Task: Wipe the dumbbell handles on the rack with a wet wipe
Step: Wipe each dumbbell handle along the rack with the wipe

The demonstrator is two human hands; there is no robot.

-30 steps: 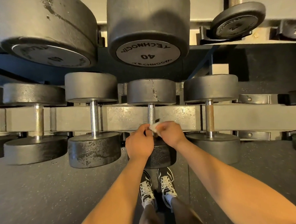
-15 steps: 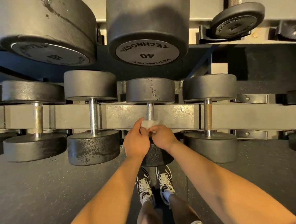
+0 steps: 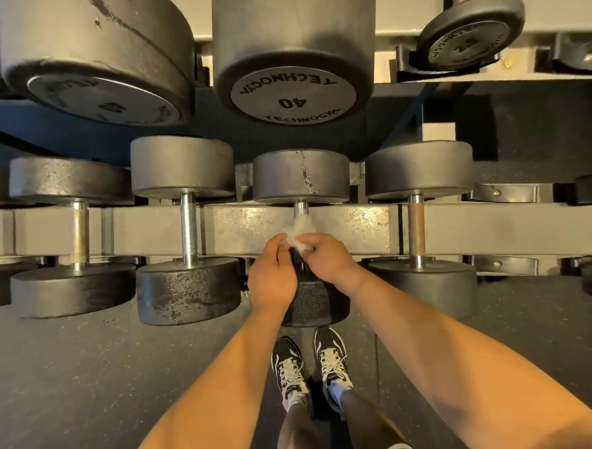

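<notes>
Two hands meet in the head view at the middle dumbbell of the lower row. The left hand [image 3: 273, 277] and the right hand [image 3: 327, 260] both pinch a small crumpled white wet wipe [image 3: 297, 234] with curled fingertips, probably to spread it before it goes round the bar. The wipe is at the short chrome steel handle [image 3: 300, 208] of the dark grey round-headed dumbbell [image 3: 314, 305], which lies across the grey metal rack beam [image 3: 356, 221], so the handle is free to reach. Both forearms come from below and converge, with the knuckles turned up. The blur hides whether the wipe already wraps the handle.
</notes>
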